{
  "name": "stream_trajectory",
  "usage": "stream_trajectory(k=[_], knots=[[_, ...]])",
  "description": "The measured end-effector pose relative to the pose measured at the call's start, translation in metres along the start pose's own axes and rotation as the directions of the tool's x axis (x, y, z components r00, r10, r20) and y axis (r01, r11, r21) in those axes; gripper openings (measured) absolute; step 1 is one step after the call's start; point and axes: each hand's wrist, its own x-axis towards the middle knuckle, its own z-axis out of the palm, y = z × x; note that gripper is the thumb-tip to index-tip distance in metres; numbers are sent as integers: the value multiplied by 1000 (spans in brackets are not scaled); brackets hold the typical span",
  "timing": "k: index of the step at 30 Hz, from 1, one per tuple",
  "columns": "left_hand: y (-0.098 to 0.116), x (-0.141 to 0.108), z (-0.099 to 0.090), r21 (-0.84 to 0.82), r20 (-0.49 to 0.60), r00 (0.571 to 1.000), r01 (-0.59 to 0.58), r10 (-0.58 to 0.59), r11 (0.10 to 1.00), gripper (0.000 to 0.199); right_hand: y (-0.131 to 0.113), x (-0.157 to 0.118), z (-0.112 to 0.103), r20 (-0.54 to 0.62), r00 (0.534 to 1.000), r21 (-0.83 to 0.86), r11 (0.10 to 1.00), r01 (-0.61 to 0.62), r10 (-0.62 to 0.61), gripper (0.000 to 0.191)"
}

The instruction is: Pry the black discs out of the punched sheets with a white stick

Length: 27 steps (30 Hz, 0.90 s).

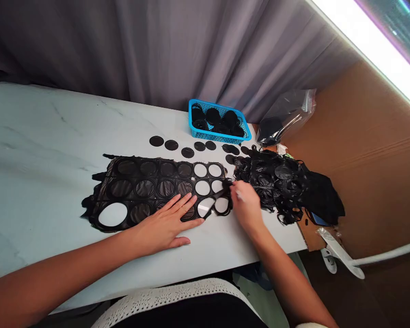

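Note:
A black sheet (157, 178) with rows of round rings lies on the table. Several of its circles show white, mostly at its right end; thin dark film fills the others. Across the sheet's lower edge my left hand (169, 225) rests flat, fingers spread, pressing it down. My right hand (246, 200) is closed at the sheet's right end, pinching a black strip (222, 193) that lifts off the surface there. The fingertips of that hand are partly hidden. Beyond the sheet lie loose black discs (171, 145).
A blue basket (222, 138) at the back holds black rounds. To the right is a tangled heap of black scraps (276, 175), with a clear plastic bag (290, 111) behind it. A cardboard wall (372, 150) closes the right side, near a white power strip (341, 255).

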Motion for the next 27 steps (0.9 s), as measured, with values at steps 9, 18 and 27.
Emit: stream_trajectory(k=[9,18,27], knots=[[7,-35,-13,93,5,1000,30,-31,995,73,-58,10,7,336,940,444,891,-98,-64,15],[3,-59,-9,86,-8,998,58,-57,995,67,-79,-8,26,435,879,566,819,-99,-195,22],[4,-57,-8,53,-21,998,60,-59,997,67,-80,-11,30,402,894,535,843,-56,-196,23]])
